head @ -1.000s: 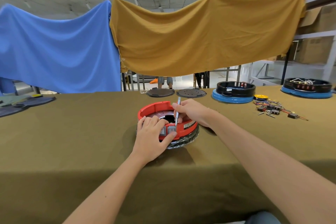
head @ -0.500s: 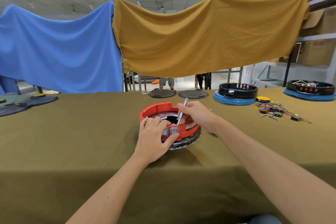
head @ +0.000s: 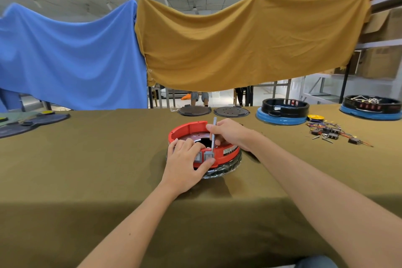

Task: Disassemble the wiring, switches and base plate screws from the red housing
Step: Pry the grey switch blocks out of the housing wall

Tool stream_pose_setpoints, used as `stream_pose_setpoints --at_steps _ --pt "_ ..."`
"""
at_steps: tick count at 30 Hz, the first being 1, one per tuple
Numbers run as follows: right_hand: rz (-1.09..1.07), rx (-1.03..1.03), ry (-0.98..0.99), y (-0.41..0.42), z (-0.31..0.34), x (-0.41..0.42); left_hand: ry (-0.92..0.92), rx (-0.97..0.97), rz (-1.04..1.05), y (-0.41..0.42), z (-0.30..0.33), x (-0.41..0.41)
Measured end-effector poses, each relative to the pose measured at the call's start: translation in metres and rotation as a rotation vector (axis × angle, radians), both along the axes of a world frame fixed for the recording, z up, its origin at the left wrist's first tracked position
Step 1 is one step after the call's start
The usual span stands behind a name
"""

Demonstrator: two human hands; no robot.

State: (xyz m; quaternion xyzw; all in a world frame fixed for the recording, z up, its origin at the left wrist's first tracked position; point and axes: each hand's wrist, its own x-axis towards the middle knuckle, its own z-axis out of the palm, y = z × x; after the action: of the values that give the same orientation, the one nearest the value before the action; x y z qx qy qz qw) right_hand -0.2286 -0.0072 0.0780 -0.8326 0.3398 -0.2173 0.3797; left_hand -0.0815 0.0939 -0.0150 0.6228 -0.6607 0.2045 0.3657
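The round red housing sits on a dark base in the middle of the olive table. Two grey switches sit in its near wall; one switch shows beside my thumb. My left hand grips the housing's near wall, fingers curled over the rim, thumb under the switch. My right hand holds a thin grey tool almost upright, its tip down just behind the switch's top edge.
A pile of removed switches and wires lies at the right. Two black housings on blue bases stand at the back right, with two dark round plates behind the red housing. Dark flat parts lie far left.
The tool has swung back toward upright after tilting half a second ago. My left hand keeps its grip on the housing. The view has shifted slightly.
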Motion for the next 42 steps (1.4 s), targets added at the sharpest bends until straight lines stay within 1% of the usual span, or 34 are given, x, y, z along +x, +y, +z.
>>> stream_pose_setpoints --at_steps 3,5,7,11,14,17,26,30,34,36,38,42 --pt "-0.008 0.036 -0.197 0.006 -0.008 -0.004 -0.002 -0.007 -0.002 0.0 0.0 0.0" --pt "0.006 -0.001 -0.303 0.01 -0.015 -0.004 0.004 -0.006 -0.001 0.0 -0.001 0.0" --pt "0.064 -0.069 -0.349 0.013 -0.018 -0.002 0.009 -0.003 -0.002 0.0 0.0 -0.001" --pt "0.13 -0.228 -0.266 0.017 -0.02 0.001 0.015 -0.013 0.007 0.0 0.001 0.0" --pt "0.122 -0.29 -0.214 0.016 -0.019 0.002 0.008 -0.016 0.007 -0.001 0.001 0.0" --pt "0.11 -0.332 -0.108 0.015 -0.011 0.008 -0.001 -0.011 0.015 -0.002 0.0 0.001" --pt "0.142 -0.203 0.135 0.008 0.013 0.029 -0.001 -0.001 0.013 -0.002 0.001 0.001" --pt "0.142 -0.206 0.117 0.008 0.011 0.028 0.008 -0.02 0.005 -0.003 0.001 0.002" --pt "0.114 -0.29 -0.042 0.009 -0.003 0.013 0.008 -0.04 0.006 -0.004 -0.001 0.002" --pt "0.124 -0.321 -0.086 0.011 -0.008 0.008 0.001 -0.042 0.009 -0.004 -0.001 0.002" --pt "0.134 -0.361 -0.083 0.013 -0.009 0.008 0.001 -0.048 0.008 -0.003 -0.001 0.002" --pt "0.141 -0.382 0.019 0.017 -0.004 0.013 -0.013 -0.041 0.012 -0.003 0.001 0.001"
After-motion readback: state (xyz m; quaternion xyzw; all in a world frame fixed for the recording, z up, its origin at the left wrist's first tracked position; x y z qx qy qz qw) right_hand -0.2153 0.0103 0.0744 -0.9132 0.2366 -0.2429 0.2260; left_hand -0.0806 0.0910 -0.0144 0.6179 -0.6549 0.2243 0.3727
